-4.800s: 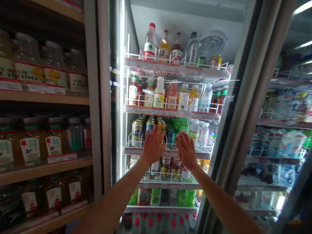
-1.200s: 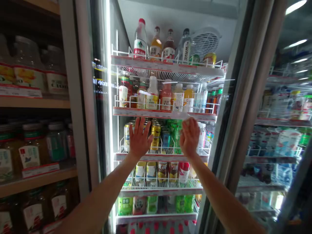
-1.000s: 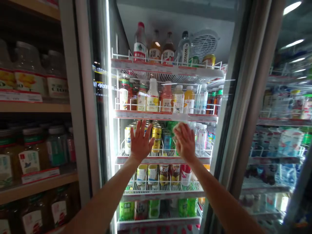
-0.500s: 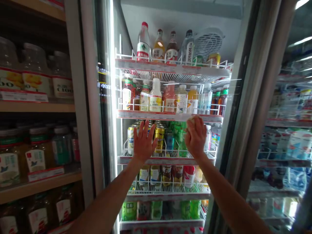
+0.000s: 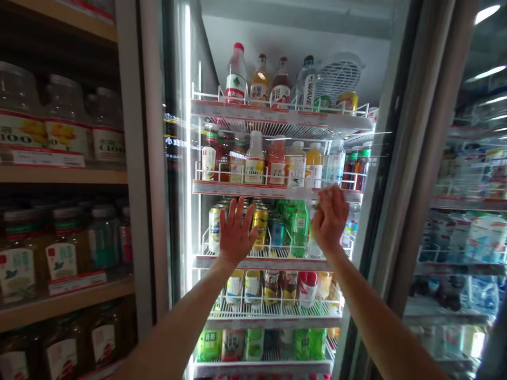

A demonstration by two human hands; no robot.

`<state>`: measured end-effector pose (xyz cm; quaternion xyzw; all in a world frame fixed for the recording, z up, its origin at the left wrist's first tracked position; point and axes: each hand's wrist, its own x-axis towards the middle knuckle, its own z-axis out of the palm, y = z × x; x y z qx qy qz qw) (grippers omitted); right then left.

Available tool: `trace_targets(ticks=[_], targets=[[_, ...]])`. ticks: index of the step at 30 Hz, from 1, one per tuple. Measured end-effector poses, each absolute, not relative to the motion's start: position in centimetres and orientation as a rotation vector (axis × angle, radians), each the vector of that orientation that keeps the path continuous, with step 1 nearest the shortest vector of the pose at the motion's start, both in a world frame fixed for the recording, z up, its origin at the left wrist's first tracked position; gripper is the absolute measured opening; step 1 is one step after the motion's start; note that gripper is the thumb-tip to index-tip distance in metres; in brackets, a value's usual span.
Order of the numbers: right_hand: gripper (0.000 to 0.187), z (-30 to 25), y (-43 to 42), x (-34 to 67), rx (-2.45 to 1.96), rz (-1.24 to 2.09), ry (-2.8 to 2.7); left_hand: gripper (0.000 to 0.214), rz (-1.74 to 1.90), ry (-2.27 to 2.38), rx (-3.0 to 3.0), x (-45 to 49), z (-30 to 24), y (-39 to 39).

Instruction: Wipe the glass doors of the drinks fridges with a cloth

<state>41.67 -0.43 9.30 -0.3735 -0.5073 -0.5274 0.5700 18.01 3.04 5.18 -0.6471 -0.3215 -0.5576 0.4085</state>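
- Head view: your left hand (image 5: 237, 233) is spread wide, palm toward the fridge's glass door (image 5: 279, 206), in front of the gold cans (image 5: 260, 227).
- Your right hand (image 5: 331, 219) is kinda blurry, fingers bunched over a pale wad (image 5: 322, 196), up by the door, just under the juice bottles (image 5: 314, 164).
- Green bottles (image 5: 300, 224) stand behind the glass, between your hands.
- Wooden shelves (image 5: 63, 174) of drinks sit off to your left.

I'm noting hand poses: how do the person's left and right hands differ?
The left hand has spread fingers; the right hand has its fingers bent on a blurred pale item. The right hand sits slightly higher in the picture than the left hand. Both are bare, raised before drink shelves.
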Motion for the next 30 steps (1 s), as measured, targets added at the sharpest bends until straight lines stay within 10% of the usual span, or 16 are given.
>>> trace_targets(ticks=[30], targets=[[0.053,9.1,-0.6,40.5,-0.867,-1.196,-1.207,0.054,-1.406,-0.807,-1.671,17.7,5.0,3.0]])
